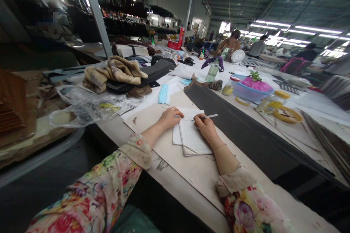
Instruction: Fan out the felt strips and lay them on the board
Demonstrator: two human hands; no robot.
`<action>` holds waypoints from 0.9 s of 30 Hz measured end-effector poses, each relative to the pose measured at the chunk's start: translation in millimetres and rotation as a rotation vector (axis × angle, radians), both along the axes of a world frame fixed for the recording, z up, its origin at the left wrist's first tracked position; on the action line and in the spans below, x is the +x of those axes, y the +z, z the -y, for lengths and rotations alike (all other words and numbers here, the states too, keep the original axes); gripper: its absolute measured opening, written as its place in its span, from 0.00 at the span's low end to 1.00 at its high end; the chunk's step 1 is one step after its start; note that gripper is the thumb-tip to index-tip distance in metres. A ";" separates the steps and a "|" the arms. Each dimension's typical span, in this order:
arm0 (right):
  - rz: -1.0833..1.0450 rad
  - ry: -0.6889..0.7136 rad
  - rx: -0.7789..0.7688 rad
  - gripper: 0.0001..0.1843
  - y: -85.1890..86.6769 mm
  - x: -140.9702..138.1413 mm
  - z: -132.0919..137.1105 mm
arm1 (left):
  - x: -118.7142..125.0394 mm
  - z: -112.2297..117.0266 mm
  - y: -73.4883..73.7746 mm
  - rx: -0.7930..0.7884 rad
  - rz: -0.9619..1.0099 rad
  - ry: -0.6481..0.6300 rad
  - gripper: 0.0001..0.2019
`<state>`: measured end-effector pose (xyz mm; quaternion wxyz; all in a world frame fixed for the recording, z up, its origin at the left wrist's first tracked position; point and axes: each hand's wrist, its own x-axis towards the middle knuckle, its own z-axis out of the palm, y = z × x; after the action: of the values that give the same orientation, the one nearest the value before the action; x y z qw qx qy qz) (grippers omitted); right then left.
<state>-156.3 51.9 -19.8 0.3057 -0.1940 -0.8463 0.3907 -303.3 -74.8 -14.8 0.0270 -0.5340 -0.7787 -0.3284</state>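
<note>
An opened notepad (193, 136) with ruled pages lies on a pale board (153, 127) in front of me. My right hand (205, 125) is closed round a pen (212, 115), its tip over the right side of the page and its back end pointing right. My left hand (170, 117) rests at the notepad's upper left edge, fingers laid over the paper and slightly bent, holding nothing that I can see. Another white sheet (176, 135) shows beneath the pad on its left. Just beyond my left hand lies a light blue face mask (164, 94).
Long dark material strips (246, 125) run along the board's right side. Farther right are a glass jar (269, 103), a yellow lid (288, 114) and a blue basin (248, 93). A bottle (212, 71) stands behind. Clear plastic (90, 105) and beige cloth (115, 72) lie left. People work farther back.
</note>
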 end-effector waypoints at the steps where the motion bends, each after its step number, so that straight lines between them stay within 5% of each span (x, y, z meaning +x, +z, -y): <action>1: -0.002 -0.004 0.001 0.12 0.0 0.0 0.1 | 0.0 0.0 0.0 0.000 0.002 0.000 0.12; 27: -0.021 -0.020 -0.006 0.13 -3.2 -1.1 -1.9 | -0.7 -0.8 -0.6 -0.011 0.006 0.004 0.12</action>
<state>-157.4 53.7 -23.0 0.3181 -0.1990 -0.8399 0.3921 -304.0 -74.0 -15.5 0.0227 -0.5316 -0.7815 -0.3256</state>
